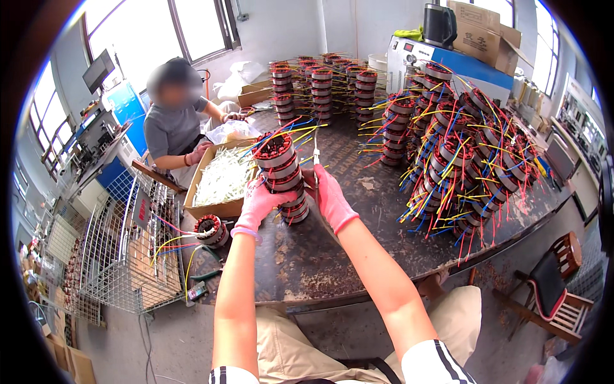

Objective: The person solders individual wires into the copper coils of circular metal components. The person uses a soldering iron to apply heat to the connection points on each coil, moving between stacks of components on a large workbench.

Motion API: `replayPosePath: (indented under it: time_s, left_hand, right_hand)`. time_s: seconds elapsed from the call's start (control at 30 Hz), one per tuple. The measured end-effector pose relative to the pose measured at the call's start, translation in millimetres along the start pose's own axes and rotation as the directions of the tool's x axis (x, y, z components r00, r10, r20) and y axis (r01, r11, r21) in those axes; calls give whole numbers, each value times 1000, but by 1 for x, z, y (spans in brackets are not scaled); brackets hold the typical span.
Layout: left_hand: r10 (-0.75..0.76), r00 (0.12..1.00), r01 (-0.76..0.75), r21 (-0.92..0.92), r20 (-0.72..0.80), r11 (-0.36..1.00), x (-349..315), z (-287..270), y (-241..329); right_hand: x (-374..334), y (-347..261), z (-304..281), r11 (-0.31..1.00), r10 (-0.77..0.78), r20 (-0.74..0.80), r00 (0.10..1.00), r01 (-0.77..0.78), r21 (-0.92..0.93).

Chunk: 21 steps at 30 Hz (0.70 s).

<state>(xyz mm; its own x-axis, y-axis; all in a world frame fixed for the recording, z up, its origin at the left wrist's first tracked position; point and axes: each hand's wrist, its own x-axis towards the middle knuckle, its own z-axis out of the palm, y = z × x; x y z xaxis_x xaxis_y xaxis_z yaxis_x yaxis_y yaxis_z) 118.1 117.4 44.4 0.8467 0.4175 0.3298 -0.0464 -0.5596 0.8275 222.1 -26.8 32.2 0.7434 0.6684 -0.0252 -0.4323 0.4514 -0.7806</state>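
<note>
A column of motor stators (281, 171) with red windings and red, yellow and blue leads stands upright on the dark table in front of me. My left hand (258, 203), in a pink glove, wraps around the column's left side. On its right side, my pink-gloved right hand (332, 200) is closed around a slim upright tool (316, 153) with a pale upper part. What kind of tool it is, I cannot make out. A single stator (210, 230) lies apart at the table's left edge, its leads stretching left.
Left of the column is a cardboard box (220, 209) of small white pieces; beyond it sits a person (174, 121) with gloved hands. Stator stacks (322, 89) stand at the back. A large leaning pile of stators (457, 150) covers the right side. A wire cart (144, 256) adjoins the left edge.
</note>
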Motion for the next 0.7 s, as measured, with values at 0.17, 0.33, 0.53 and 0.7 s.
replayPosePath:
  time_s: [0.17,0.33,0.53,0.7]
  left_hand:
    - [-6,1000,5,-46,-12,999,0,1,-8]
    - [-58,997,65,-123,59,990,4,-1,-24]
    - [-72,988,98,-196,135,976,19,-4,-30]
    - [-40,986,76,-222,160,972,13,-3,-15]
  right_hand:
    - [-25,-22,-19,985,-54,-50,997,46,-163]
    - [-91,-79,-45,960,-1,-72,997,-19,-279]
    - [-206,-165,-82,930,-81,-147,986,22,-366]
    - [-297,-217,-116,852,-349,-230,908,206,-482]
